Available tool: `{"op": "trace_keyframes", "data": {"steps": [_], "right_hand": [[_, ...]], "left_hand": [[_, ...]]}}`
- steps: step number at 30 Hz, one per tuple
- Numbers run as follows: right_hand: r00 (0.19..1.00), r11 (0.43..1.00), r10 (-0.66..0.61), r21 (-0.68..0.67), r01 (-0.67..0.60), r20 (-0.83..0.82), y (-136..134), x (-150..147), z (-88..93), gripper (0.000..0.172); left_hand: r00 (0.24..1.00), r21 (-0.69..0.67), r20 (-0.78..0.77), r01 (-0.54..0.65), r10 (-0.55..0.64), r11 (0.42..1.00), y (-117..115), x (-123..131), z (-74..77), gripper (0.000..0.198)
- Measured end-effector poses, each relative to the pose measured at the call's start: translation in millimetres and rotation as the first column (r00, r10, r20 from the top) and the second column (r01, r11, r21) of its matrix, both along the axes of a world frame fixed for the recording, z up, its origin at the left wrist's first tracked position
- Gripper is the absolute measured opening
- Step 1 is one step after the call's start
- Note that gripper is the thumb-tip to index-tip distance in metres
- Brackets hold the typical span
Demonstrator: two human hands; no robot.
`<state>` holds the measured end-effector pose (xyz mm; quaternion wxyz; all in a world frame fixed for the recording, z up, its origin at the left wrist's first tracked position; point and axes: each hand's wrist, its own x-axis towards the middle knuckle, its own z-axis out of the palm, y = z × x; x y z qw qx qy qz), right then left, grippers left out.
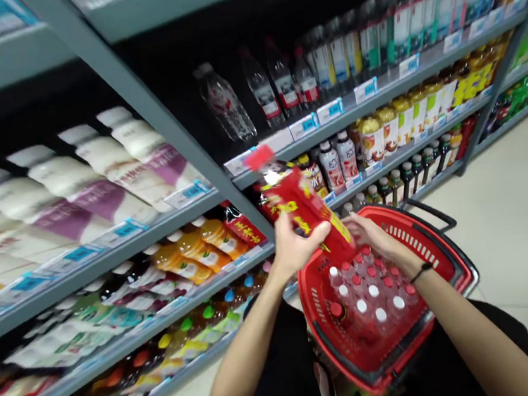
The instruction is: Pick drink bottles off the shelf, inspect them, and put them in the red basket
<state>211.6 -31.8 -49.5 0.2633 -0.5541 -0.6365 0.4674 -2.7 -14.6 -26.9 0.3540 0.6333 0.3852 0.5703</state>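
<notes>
A red-labelled drink bottle (301, 201) with a red cap and yellow lettering is held tilted above the basket, its cap towards the shelves. My left hand (295, 245) is closed round its near side, with the thumb lying across the label. My right hand (373, 236), wearing a dark wristband, grips the bottle's lower end; some of its fingers are hidden. Below the hands is a red shopping basket (316, 316) with several clear bottles (374, 290) standing in it, capped in red or white. One darker bottle (337, 310) with a red cap stands at their left.
Grey shelving (138, 98) runs along the left and far side, filled with white bottles (93, 166), orange juice bottles (203, 246) and water bottles (408, 16). The basket's black handle (432, 214) sticks out at the right. Pale floor tiles (521, 194) lie beyond it.
</notes>
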Motion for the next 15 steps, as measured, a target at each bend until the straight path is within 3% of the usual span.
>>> {"op": "trace_keyframes", "data": {"steps": [2,4,7,11,14,15], "right_hand": [[0.905,0.994,-0.056,-0.112,0.01,-0.422,-6,-12,1.5,0.082],[0.795,0.984,-0.151,-0.165,0.064,-0.588,-10,-20,-1.6,0.071],[0.772,0.962,-0.272,-0.145,0.231,-0.574,-13,-26,-7.4,0.056],[0.775,0.937,-0.345,-0.151,0.315,-0.529,-19,-19,-14.5,0.063],[0.758,0.866,-0.5,-0.254,0.431,-0.419,-23,-12,-32.8,0.073],[0.77,0.869,-0.494,-0.259,0.422,-0.404,-22,-11,-40.8,0.074]], "left_hand": [[0.993,-0.139,-0.008,0.115,-0.118,0.984,19,12,-8.7,0.054],[0.981,-0.234,-0.002,0.19,-0.196,0.953,38,24,-13.8,0.054],[0.964,-0.272,0.04,0.263,-0.262,0.926,56,37,-23.4,0.052],[0.937,-0.273,0.13,0.347,-0.323,0.897,60,32,-37.6,0.057],[0.943,-0.331,0.223,0.31,-0.246,0.891,61,17,-39.5,0.066],[0.939,-0.339,0.269,0.3,-0.213,0.892,62,13,-37.4,0.069]]}}
